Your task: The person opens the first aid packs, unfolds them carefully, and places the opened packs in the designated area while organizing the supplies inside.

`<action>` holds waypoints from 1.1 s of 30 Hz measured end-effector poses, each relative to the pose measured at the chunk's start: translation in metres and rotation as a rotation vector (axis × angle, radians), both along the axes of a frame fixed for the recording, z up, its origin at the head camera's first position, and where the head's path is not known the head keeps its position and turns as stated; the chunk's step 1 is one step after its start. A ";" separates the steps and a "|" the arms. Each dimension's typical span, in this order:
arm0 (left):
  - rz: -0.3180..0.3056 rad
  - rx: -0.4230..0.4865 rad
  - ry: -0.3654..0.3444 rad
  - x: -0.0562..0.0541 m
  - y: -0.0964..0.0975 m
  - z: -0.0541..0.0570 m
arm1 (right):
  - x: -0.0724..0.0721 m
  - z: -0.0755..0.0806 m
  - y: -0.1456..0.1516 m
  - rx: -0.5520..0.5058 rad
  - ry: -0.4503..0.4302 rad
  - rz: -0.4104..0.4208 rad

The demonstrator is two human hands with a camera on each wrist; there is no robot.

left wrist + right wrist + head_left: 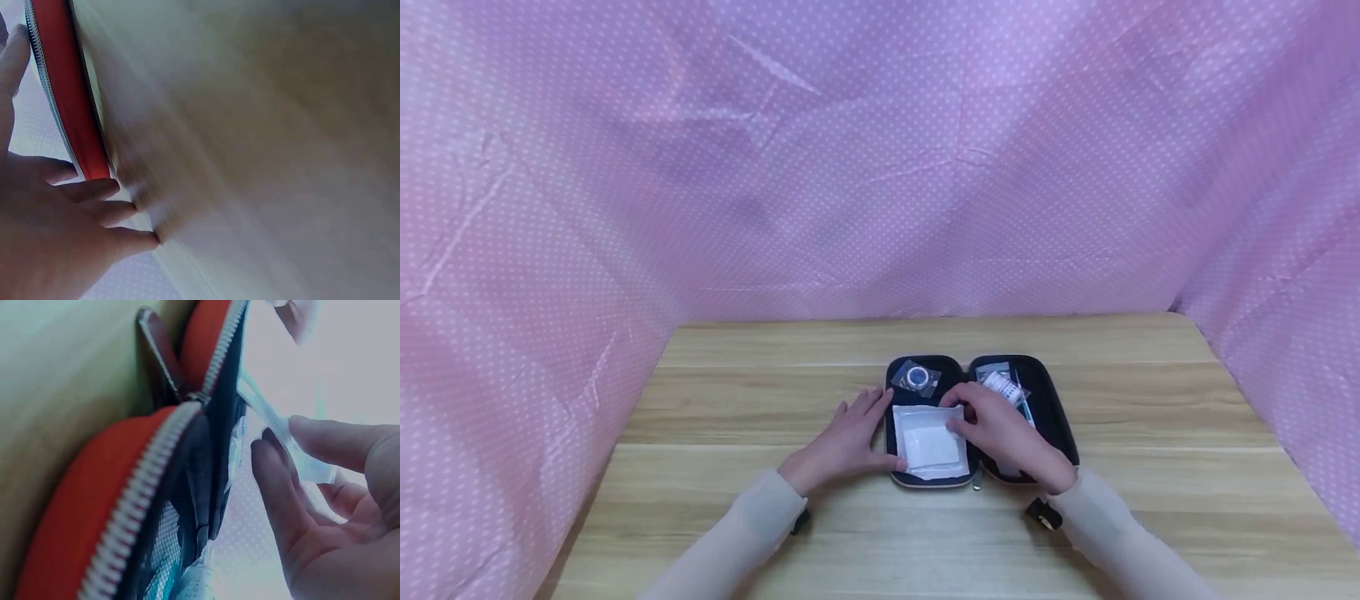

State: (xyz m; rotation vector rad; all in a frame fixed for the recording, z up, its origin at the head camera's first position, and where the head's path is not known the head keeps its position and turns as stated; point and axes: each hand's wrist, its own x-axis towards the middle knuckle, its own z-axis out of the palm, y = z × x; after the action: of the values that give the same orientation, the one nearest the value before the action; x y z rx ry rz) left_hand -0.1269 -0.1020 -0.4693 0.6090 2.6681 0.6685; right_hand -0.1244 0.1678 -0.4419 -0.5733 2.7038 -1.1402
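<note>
A small zip case (1062, 425), black inside and red outside (81, 494), lies unfolded on the table. Flat white packets (931, 446) that look like gauze packs cover most of its left half. Between thumb and fingertips, my right hand (1000, 425) pinches a white packet (269, 409) near its right edge. My left hand (846, 446) touches the case's left side with spread fingers, its thumb at the packets' lower left corner. Above the packets sits a round white-and-blue item (917, 378) in a clear bag. A white printed roll (1002, 387) lies in the right half.
Teal-and-white packaging (992, 369) is tucked beneath the roll. A zipper pull (977, 481) hangs at the case's front hinge. The wooden table (737, 392) extends around the case, and pink dotted cloth (880, 208) hangs behind and at both sides.
</note>
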 end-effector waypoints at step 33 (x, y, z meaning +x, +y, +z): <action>-0.228 -0.131 0.505 0.014 0.017 0.001 | -0.024 0.020 0.022 -0.140 0.075 -0.203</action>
State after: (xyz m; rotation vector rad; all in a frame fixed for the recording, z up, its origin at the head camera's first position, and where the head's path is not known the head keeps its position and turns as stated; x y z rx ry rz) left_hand -0.1129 -0.0845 -0.4681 1.1517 2.9883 0.2993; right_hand -0.1480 0.1902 -0.4224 -0.3724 2.8141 -1.3928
